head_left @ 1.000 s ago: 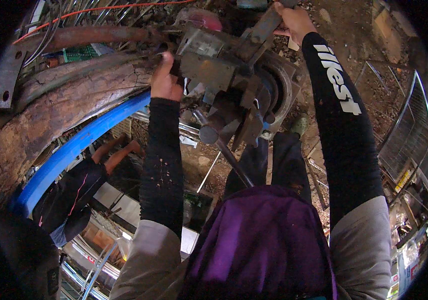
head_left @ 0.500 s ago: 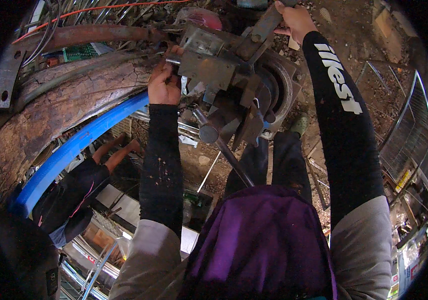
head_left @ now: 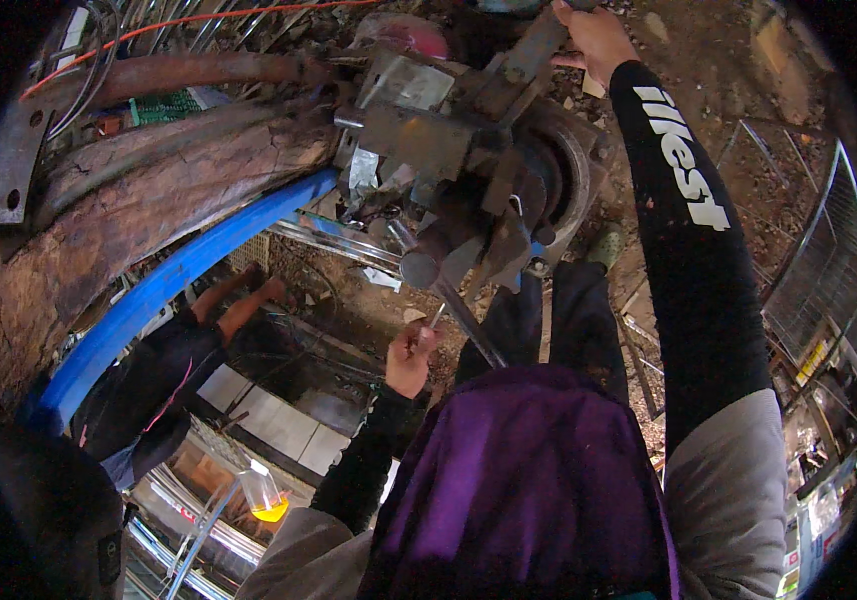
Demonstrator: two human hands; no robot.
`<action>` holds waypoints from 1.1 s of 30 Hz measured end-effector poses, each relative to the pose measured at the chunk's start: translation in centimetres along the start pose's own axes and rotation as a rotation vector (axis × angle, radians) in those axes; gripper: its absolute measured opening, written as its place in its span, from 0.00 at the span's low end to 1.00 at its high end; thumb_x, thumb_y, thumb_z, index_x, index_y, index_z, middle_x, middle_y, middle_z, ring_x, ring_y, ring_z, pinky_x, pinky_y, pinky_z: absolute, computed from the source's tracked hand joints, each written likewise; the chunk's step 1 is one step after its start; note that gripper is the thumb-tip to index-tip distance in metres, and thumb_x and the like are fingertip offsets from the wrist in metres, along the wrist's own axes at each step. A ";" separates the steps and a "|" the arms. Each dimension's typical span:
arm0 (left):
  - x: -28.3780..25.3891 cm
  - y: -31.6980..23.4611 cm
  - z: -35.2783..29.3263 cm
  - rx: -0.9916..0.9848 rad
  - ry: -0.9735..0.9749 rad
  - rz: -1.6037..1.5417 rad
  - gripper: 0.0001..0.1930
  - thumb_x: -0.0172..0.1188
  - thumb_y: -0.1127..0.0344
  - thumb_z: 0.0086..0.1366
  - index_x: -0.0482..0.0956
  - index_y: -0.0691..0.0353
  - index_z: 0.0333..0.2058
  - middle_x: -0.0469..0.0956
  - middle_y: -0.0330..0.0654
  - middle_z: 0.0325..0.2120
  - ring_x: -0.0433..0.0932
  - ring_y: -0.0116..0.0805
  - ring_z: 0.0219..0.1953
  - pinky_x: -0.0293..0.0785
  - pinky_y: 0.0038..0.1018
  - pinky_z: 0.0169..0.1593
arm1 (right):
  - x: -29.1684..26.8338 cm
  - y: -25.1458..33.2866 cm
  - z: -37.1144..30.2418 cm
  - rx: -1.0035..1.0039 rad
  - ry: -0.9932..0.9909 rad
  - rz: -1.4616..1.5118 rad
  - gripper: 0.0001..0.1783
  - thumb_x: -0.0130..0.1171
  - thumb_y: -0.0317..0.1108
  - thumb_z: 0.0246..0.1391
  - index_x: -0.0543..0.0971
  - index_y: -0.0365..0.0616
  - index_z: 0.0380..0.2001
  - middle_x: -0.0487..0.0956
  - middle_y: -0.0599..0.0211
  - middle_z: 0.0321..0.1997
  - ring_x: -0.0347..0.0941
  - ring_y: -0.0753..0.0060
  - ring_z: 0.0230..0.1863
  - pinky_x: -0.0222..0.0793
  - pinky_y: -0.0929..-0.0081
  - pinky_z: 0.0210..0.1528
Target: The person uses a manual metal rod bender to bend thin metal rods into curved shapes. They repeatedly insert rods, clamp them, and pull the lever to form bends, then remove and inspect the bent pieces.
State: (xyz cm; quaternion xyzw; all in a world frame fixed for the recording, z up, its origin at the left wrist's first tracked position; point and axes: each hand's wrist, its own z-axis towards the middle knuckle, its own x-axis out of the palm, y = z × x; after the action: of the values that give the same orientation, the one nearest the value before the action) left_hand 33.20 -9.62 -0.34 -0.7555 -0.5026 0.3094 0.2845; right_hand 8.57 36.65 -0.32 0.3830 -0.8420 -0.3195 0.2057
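A rusty metal bench vise (head_left: 414,140) stands ahead of me, with a round-headed steel handle (head_left: 464,320) slanting toward my body. Over its top, a flat steel bar (head_left: 532,55) points away to the upper right; I cannot tell whether the jaws clamp it. My right hand (head_left: 599,45) is closed around the far end of this bar. Low on the left, near the handle, is my left hand (head_left: 412,360), fingers bent and slightly blurred. A thin pale rod (head_left: 439,315) shows just past its fingertips; whether the fingers touch it is unclear.
On the left lie a thick timber log (head_left: 149,215) and a curved blue beam (head_left: 189,270). Below the beam another person (head_left: 149,390) bends with arms reaching forward. Wire-mesh racks (head_left: 819,260) lean at the right. A holed metal plate (head_left: 11,170) is at the far left.
My left hand has left the vise's left side and come down toward me, near the handle. My right hand stays on the bar's end. A bright yellow-orange item now shows at the lower left.
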 end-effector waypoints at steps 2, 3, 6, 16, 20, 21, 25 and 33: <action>0.0 0.5 0.1 -0.008 0.069 0.007 0.15 0.60 0.63 0.72 0.77 0.72 0.46 0.81 0.38 0.31 0.76 0.23 0.33 0.72 0.23 0.39 | -0.4 -0.1 -0.2 -0.017 0.044 0.003 0.50 0.58 0.35 0.66 0.35 0.51 0.76 0.40 0.52 0.80 0.44 0.47 0.79 0.66 0.34 0.69; -0.3 1.2 0.8 0.017 0.076 0.104 0.14 0.61 0.63 0.72 0.78 0.72 0.44 0.80 0.37 0.30 0.75 0.22 0.32 0.71 0.22 0.38 | -0.6 -0.2 -0.2 -0.026 0.066 0.004 0.50 0.58 0.35 0.66 0.35 0.51 0.76 0.40 0.52 0.80 0.44 0.47 0.79 0.66 0.34 0.69; 1.3 -0.2 1.0 0.156 -0.040 0.202 0.11 0.62 0.66 0.71 0.80 0.72 0.38 0.79 0.34 0.27 0.73 0.20 0.30 0.70 0.21 0.36 | -0.8 -0.7 0.7 -0.007 0.034 -0.024 0.49 0.59 0.37 0.66 0.36 0.50 0.76 0.39 0.52 0.80 0.44 0.47 0.79 0.67 0.37 0.69; 2.7 -1.1 0.9 0.163 -0.092 0.099 0.08 0.62 0.70 0.70 0.80 0.72 0.36 0.77 0.31 0.29 0.71 0.18 0.34 0.69 0.19 0.39 | 0.1 0.4 -0.7 0.016 -0.005 -0.056 0.46 0.56 0.37 0.68 0.39 0.43 0.76 0.41 0.50 0.80 0.46 0.46 0.78 0.68 0.40 0.69; 2.2 -0.3 1.0 0.106 -0.077 0.087 0.08 0.62 0.71 0.70 0.81 0.72 0.36 0.78 0.31 0.29 0.71 0.18 0.34 0.69 0.19 0.38 | 0.2 1.1 -1.7 0.016 0.018 -0.054 0.45 0.56 0.36 0.68 0.39 0.43 0.76 0.42 0.50 0.79 0.46 0.46 0.78 0.67 0.39 0.70; 2.2 0.1 1.0 0.101 -0.083 0.053 0.08 0.62 0.70 0.70 0.81 0.72 0.37 0.77 0.31 0.29 0.71 0.18 0.33 0.68 0.19 0.38 | 0.3 1.3 -2.1 0.014 0.028 -0.057 0.45 0.56 0.36 0.68 0.39 0.43 0.76 0.42 0.50 0.79 0.46 0.46 0.78 0.67 0.39 0.70; 2.5 -0.4 0.5 0.119 -0.093 -0.008 0.09 0.62 0.69 0.70 0.81 0.71 0.37 0.75 0.30 0.27 0.69 0.18 0.31 0.67 0.20 0.35 | 0.2 1.0 -1.3 0.034 0.013 -0.045 0.46 0.56 0.36 0.68 0.39 0.44 0.76 0.41 0.51 0.80 0.45 0.46 0.78 0.65 0.38 0.71; 3.1 -0.6 0.3 0.064 -0.127 0.048 0.09 0.63 0.68 0.70 0.81 0.70 0.34 0.73 0.28 0.25 0.67 0.17 0.29 0.64 0.20 0.33 | 0.2 0.7 -1.1 -0.006 0.022 -0.050 0.46 0.56 0.37 0.68 0.38 0.46 0.76 0.41 0.53 0.80 0.45 0.46 0.78 0.64 0.37 0.72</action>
State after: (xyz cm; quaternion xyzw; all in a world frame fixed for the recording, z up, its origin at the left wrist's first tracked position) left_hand 33.62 -6.51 -0.66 -0.7367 -0.4913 0.3793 0.2683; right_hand 8.73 36.46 0.92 0.4070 -0.8288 -0.3227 0.2082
